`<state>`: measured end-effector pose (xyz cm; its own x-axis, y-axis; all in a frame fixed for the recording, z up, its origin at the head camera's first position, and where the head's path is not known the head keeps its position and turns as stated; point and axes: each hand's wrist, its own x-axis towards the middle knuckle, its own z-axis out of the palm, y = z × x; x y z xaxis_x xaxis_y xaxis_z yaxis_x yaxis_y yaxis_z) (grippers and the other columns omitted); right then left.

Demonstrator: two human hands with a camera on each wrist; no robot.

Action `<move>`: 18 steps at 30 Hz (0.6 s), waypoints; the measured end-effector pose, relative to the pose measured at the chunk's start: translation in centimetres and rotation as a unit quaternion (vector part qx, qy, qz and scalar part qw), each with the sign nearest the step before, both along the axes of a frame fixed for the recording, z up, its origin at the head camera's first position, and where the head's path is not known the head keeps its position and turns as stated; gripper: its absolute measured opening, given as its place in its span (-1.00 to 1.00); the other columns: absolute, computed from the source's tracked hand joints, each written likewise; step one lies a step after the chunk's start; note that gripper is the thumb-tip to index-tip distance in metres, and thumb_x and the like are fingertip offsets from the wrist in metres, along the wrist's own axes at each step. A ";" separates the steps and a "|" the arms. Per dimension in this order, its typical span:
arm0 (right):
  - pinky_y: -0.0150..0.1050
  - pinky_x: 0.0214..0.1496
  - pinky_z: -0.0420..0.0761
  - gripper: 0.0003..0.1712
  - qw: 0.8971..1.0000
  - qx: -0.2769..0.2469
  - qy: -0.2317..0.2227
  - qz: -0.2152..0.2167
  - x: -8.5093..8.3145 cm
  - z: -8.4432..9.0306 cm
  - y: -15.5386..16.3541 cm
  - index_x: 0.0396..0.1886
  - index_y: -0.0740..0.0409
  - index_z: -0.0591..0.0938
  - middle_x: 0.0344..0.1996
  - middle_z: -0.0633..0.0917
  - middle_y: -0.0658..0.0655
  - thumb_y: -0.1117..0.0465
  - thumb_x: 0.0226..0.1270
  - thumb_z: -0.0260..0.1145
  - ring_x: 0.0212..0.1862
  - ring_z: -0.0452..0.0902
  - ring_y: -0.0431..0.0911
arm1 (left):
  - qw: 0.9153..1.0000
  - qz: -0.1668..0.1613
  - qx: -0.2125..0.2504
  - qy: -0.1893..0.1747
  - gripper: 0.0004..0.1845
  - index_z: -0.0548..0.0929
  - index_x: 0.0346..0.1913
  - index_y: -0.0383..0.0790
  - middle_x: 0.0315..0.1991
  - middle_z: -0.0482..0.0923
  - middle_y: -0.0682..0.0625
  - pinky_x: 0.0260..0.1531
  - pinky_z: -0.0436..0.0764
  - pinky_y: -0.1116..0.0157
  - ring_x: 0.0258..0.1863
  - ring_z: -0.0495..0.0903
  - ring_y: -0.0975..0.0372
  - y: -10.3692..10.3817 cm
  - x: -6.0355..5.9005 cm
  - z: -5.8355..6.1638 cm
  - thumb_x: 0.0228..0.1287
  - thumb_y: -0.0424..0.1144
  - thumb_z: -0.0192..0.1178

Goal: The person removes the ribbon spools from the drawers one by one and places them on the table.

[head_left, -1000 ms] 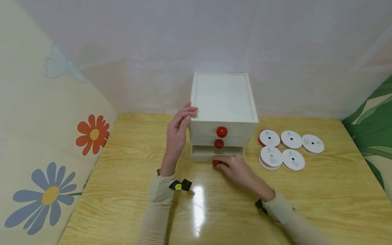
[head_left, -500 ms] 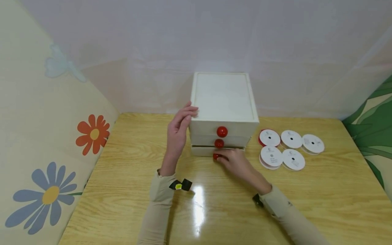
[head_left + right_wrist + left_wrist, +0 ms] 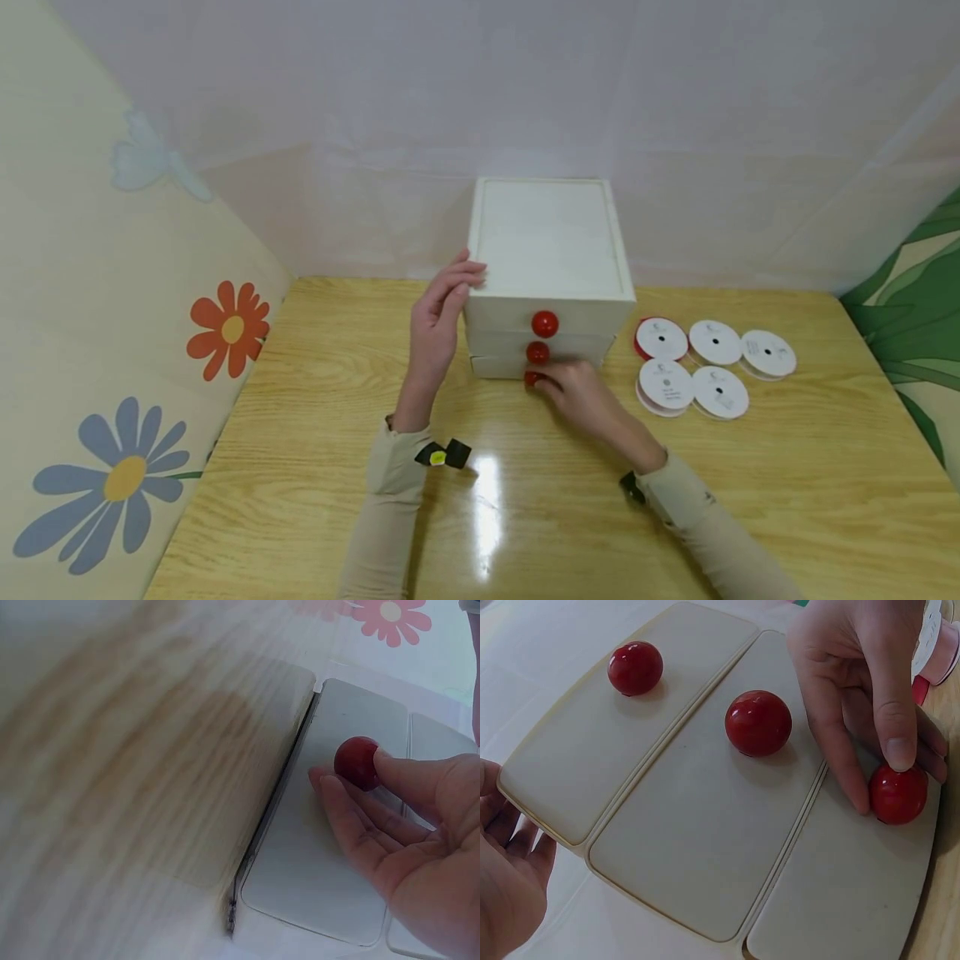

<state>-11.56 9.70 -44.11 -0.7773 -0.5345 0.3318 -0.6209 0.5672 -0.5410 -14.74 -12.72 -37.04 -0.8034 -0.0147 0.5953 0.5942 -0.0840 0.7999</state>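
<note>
The right hand pinches the bottom red knob with its thumb and fingers, so its grip is clamped on that knob. A second ago the bottom drawer stuck out toward the person. Now it is pushed back in, and its front sits almost even with the two drawers above it. So the drawer looks shut, or very nearly shut.

Up and to the left of that grip, the left hand rests on the top left edge of the white box, with its fingers fairly straight and holding nothing. It has not moved.

The box has three drawers and three red knobs, one on each. To the right of the grip, five white ribbon spools lie flat on the tabletop.
</note>
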 end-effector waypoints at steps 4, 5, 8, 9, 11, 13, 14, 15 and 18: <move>-0.09 -0.17 0.80 -0.85 1.000 -0.004 0.003 -0.001 -0.1 0.1 0.0 -0.15 0.26 0.81 -0.24 0.82 0.17 0.41 0.30 0.46 -0.19 0.78 -0.02 | 1.000 -0.001 0.002 -0.001 -0.76 0.61 -0.03 -0.64 0.12 0.66 -0.01 0.55 0.25 0.09 0.50 0.32 0.05 0.0 0.0 0.1 0.57 -0.49 -0.02; -0.10 -0.17 0.80 -0.86 1.000 -0.005 0.003 -0.001 -0.2 0.1 0.0 -0.15 0.26 0.81 -0.24 0.82 0.17 0.42 0.30 0.46 -0.20 0.78 -0.02 | 1.000 0.000 0.001 -0.001 -0.76 0.61 -0.04 -0.64 0.12 0.66 0.00 0.55 0.25 0.09 0.50 0.32 0.04 0.0 0.0 0.1 0.57 -0.49 -0.02; -0.11 -0.18 0.80 -0.87 1.000 -0.002 -0.001 -0.003 -0.2 0.1 0.0 -0.16 0.26 0.81 -0.25 0.82 0.17 0.41 0.31 0.46 -0.21 0.78 -0.03 | 1.000 0.002 -0.001 0.003 -0.76 0.61 -0.04 -0.64 0.12 0.66 -0.04 0.55 0.25 0.08 0.50 0.33 0.03 0.0 0.0 0.1 0.57 -0.49 -0.03; -0.11 -0.18 0.80 -0.87 1.000 0.000 0.000 -0.004 -0.3 0.1 0.0 -0.16 0.26 0.81 -0.25 0.82 0.17 0.40 0.31 0.46 -0.21 0.78 -0.02 | 1.000 0.002 -0.003 0.004 -0.75 0.61 -0.04 -0.64 0.12 0.66 -0.06 0.55 0.25 0.08 0.50 0.33 0.03 0.0 0.1 0.1 0.58 -0.48 -0.03; -0.10 -0.17 0.80 -0.87 1.000 0.002 -0.003 -0.006 -0.3 0.1 0.0 -0.16 0.25 0.81 -0.24 0.82 0.17 0.40 0.32 0.45 -0.20 0.78 -0.02 | 1.000 0.003 -0.002 0.006 -0.75 0.61 -0.04 -0.64 0.12 0.65 -0.13 0.55 0.25 0.08 0.50 0.33 0.04 0.0 0.0 0.1 0.58 -0.47 -0.03; -0.09 -0.15 0.80 -0.87 1.000 0.004 -0.004 -0.006 -0.2 0.1 0.0 -0.15 0.25 0.81 -0.23 0.82 0.17 0.39 0.33 0.45 -0.19 0.78 -0.01 | 1.000 0.004 -0.003 0.006 -0.74 0.61 -0.04 -0.64 0.13 0.65 -0.18 0.55 0.25 0.08 0.50 0.33 0.04 0.0 0.0 0.1 0.58 -0.47 -0.03; -0.09 -0.14 0.80 -0.87 1.000 0.005 -0.006 -0.005 -0.2 0.1 0.1 -0.14 0.25 0.81 -0.22 0.82 0.17 0.39 0.33 0.45 -0.18 0.78 0.00 | 1.000 0.004 -0.004 0.006 -0.74 0.61 -0.04 -0.65 0.13 0.64 -0.22 0.55 0.25 0.08 0.50 0.33 0.03 0.0 0.0 0.1 0.58 -0.47 -0.04; -0.08 -0.13 0.80 -0.86 1.000 0.007 -0.009 -0.004 -0.1 0.2 0.1 -0.14 0.24 0.80 -0.22 0.82 0.17 0.39 0.33 0.45 -0.17 0.78 0.00 | 1.000 0.004 -0.005 0.005 -0.74 0.61 -0.03 -0.65 0.13 0.64 -0.25 0.55 0.24 0.08 0.50 0.33 0.03 0.0 0.0 0.0 0.58 -0.47 -0.04; -0.06 -0.08 0.79 -0.82 1.000 0.015 -0.023 0.004 0.1 0.4 0.3 -0.08 0.23 0.79 -0.18 0.82 0.16 0.37 0.34 0.45 -0.14 0.77 0.02 | 1.000 0.005 -0.008 0.004 -0.75 0.60 -0.03 -0.65 0.13 0.63 -0.31 0.56 0.24 0.09 0.50 0.33 0.02 -0.1 0.1 0.0 0.57 -0.49 -0.04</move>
